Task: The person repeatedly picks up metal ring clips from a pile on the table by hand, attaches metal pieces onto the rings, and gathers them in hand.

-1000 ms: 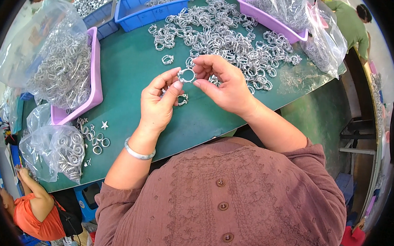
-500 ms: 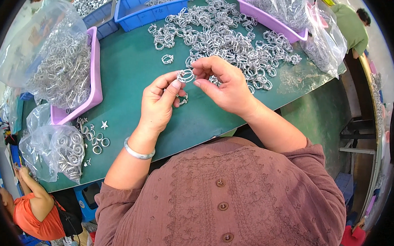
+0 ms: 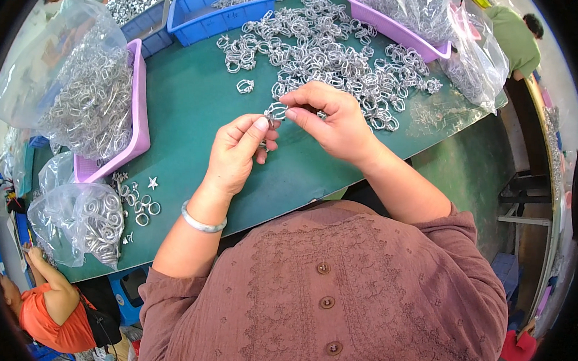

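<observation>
A small silver-coloured metal ring piece (image 3: 275,112) is held up over the green table, between my two hands. The thumb and forefinger of my left hand (image 3: 233,153) pinch its left end. At the ring's right edge, the thumb and fingertips of my right hand (image 3: 336,123) close on it. Part of another silver piece shows by the curled lower fingers of my left hand, mostly hidden. Just beyond the hands lies a big heap of similar silver ring pieces (image 3: 334,62), and one single ring piece (image 3: 245,86) sits apart from it.
A lilac tray (image 3: 140,107) with a bag of metal pieces stands at left, near a plastic bag of spiral pieces (image 3: 103,226) and loose rings (image 3: 144,207). Blue bins (image 3: 212,23) and another lilac tray (image 3: 401,36) line the far side. Other people work around the table (image 3: 193,130).
My right fingertips have closed in on the ring's right edge. The ring has tilted and shifted slightly right, and my left hand has moved a little toward the right with it.
</observation>
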Tool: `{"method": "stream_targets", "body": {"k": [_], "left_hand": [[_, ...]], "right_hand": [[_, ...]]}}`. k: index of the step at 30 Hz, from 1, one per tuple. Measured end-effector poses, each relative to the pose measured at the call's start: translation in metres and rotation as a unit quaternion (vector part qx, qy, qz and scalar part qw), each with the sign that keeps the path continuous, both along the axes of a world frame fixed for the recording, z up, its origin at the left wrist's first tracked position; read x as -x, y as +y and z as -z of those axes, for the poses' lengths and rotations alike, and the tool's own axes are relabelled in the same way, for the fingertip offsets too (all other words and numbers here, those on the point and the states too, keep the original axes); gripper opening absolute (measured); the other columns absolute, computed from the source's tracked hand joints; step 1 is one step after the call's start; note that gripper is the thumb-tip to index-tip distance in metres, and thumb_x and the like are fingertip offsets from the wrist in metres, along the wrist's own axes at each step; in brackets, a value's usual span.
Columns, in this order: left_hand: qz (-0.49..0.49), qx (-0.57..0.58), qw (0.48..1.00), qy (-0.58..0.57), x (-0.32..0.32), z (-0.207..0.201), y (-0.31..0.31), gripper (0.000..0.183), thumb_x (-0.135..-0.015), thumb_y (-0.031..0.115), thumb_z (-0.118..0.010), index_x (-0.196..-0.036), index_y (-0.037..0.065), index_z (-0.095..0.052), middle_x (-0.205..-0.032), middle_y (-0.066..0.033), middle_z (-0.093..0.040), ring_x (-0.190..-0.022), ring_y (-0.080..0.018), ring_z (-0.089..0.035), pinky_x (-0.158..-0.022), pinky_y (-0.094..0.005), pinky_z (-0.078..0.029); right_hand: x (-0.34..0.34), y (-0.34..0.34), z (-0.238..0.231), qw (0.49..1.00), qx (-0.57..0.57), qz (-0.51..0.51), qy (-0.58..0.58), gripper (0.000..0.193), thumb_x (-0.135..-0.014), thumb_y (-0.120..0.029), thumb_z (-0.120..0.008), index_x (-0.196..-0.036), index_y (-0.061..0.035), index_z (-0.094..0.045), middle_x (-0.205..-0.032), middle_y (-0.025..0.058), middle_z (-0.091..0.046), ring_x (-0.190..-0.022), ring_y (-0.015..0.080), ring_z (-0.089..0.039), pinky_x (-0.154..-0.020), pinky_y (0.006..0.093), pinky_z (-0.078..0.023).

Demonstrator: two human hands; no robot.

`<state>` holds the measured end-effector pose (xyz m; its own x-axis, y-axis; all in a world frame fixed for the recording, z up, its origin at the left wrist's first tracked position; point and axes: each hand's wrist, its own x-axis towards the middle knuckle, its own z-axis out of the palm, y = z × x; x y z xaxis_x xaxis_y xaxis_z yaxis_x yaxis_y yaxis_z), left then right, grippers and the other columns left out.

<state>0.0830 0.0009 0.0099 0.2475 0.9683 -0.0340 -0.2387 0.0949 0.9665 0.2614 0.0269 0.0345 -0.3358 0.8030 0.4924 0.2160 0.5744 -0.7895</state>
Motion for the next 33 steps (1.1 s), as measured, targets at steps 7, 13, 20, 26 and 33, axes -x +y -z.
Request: {"method": "stream_targets", "body": {"k": [7, 13, 20, 26, 33], "left_hand": [[0.018, 0.02, 1.0, 0.0, 0.0, -0.001, 0.0, 0.025, -0.088, 0.024, -0.047, -0.088, 0.002, -0.058, -0.074, -0.0035, -0.059, -0.063, -0.0092, -0.054, -0.049, -0.0187, -0.039], [0.019, 0.033, 0.999, -0.009, 0.001, -0.001, 0.0, 0.028, -0.088, 0.026, -0.046, -0.087, 0.002, -0.058, -0.074, -0.004, -0.059, -0.063, -0.0095, -0.054, -0.049, -0.0188, -0.039], [0.0, 0.076, 0.994, -0.084, 0.004, 0.001, 0.006, 0.036, -0.089, 0.033, -0.04, -0.093, 0.001, -0.055, -0.079, -0.0068, -0.059, -0.066, -0.0138, -0.057, -0.046, -0.0205, -0.042], [-0.011, 0.147, 0.936, -0.321, 0.026, 0.005, 0.019, 0.031, -0.087, 0.031, -0.045, -0.099, 0.004, -0.054, -0.09, -0.0104, -0.059, -0.074, -0.02, -0.057, -0.051, -0.0257, -0.046], [-0.035, 0.108, 0.921, -0.374, 0.032, 0.0, 0.022, 0.028, -0.088, 0.024, -0.044, -0.11, 0.007, -0.049, -0.105, -0.0114, -0.055, -0.091, -0.0267, -0.055, -0.066, -0.0333, -0.051]], "right_hand": [[-0.002, 0.002, 0.004, 0.998, 0.059, -0.013, 0.014, 0.015, -0.079, -0.007, -0.056, -0.091, -0.0001, -0.061, -0.079, 0.0068, -0.059, -0.069, 0.0123, -0.056, -0.063, 0.0234, -0.044], [-0.001, 0.004, 0.005, 0.993, 0.107, -0.031, 0.031, 0.016, -0.082, -0.006, -0.054, -0.095, -0.0011, -0.061, -0.078, 0.002, -0.056, -0.067, 0.0069, -0.051, -0.059, 0.0197, -0.042], [0.004, 0.007, -0.004, 0.998, 0.03, -0.056, 0.002, 0.016, -0.079, -0.003, -0.053, -0.094, -0.0014, -0.061, -0.08, 0.0044, -0.057, -0.069, 0.0109, -0.053, -0.062, 0.0223, -0.043], [0.017, 0.008, -0.008, 0.992, -0.038, -0.08, -0.088, 0.017, -0.074, -0.005, -0.057, -0.09, -0.0015, -0.059, -0.081, 0.0067, -0.056, -0.075, 0.0193, -0.053, -0.066, 0.0293, -0.042], [0.019, 0.001, 0.011, 0.889, -0.186, -0.022, -0.417, 0.027, -0.063, -0.023, -0.068, -0.085, -0.0096, -0.061, -0.09, 0.0032, -0.053, -0.087, 0.0206, -0.045, -0.077, 0.0342, -0.033]]}}
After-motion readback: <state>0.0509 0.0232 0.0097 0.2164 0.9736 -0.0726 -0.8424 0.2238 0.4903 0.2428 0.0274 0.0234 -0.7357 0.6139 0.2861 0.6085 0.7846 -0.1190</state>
